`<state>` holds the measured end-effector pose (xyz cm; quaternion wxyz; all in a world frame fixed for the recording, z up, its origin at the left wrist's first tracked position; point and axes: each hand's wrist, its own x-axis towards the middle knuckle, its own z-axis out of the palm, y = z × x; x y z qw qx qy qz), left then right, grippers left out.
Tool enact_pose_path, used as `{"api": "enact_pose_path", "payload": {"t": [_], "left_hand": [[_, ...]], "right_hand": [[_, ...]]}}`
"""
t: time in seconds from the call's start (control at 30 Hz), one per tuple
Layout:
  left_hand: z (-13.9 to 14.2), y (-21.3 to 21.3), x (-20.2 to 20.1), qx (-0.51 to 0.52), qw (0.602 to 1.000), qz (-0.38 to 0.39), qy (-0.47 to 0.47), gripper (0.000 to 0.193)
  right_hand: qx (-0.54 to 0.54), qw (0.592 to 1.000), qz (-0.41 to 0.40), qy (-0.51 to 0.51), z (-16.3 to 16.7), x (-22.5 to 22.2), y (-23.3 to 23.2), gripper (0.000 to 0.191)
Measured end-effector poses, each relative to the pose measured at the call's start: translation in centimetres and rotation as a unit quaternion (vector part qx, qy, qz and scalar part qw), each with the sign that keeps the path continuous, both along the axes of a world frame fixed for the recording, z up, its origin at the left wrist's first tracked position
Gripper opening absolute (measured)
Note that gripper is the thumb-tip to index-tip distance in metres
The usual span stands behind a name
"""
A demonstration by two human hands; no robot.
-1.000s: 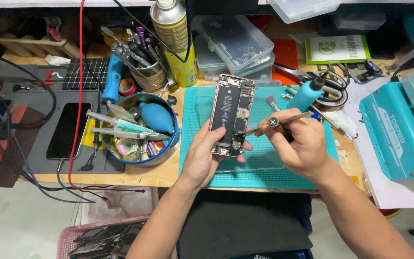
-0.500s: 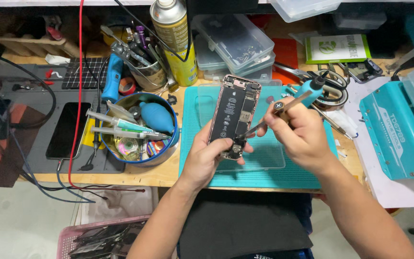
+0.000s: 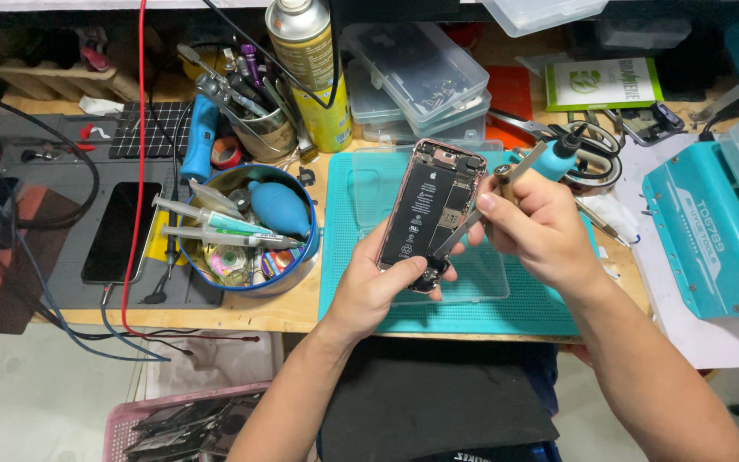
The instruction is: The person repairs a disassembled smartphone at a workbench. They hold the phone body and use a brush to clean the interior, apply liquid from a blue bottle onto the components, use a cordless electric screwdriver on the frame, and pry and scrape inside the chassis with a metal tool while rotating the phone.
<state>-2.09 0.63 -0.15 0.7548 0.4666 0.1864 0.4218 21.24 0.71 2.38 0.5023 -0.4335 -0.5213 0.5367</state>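
My left hand (image 3: 378,287) grips an opened phone (image 3: 432,205) by its lower end, holding it tilted above the teal work mat (image 3: 472,312). The phone has a pinkish frame, and its black battery and inner parts face up. My right hand (image 3: 540,231) holds a slim metal screwdriver (image 3: 481,214), its tip down inside the phone's lower right part.
A blue round tin (image 3: 245,231) with syringes, a blue blower bulb and tape sits left of the mat. A spray can (image 3: 310,68), clear plastic boxes (image 3: 421,81), a tool cup (image 3: 258,128), a dark phone (image 3: 117,231) on a grey pad and a teal machine (image 3: 712,231) surround it.
The phone has been tipped up and raised in my left hand. My right hand has swung the screwdriver from lying level beside the phone to pointing down into its lower part.
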Motion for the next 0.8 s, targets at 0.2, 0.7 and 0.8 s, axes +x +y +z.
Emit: {"api": "enact_pose_path", "payload": {"t": [0.2,0.7,0.8], "left_hand": [[0.1,0.1,0.0,0.015,1.000,0.021,-0.002,0.046],[0.8,-0.4,-0.5,-0.036,0.997,0.009,-0.061,0.055],[0.9,-0.3,-0.4,-0.032,0.998,0.016,-0.054,0.055]], "right_hand": [[0.009,1.000,0.024,-0.014,-0.2,-0.7,-0.5,0.011],[0.187,0.975,-0.058,-0.101,0.5,-1.7,-2.1,0.003],[0.193,0.975,-0.054,-0.096,0.3,-1.5,-2.0,0.003]]}}
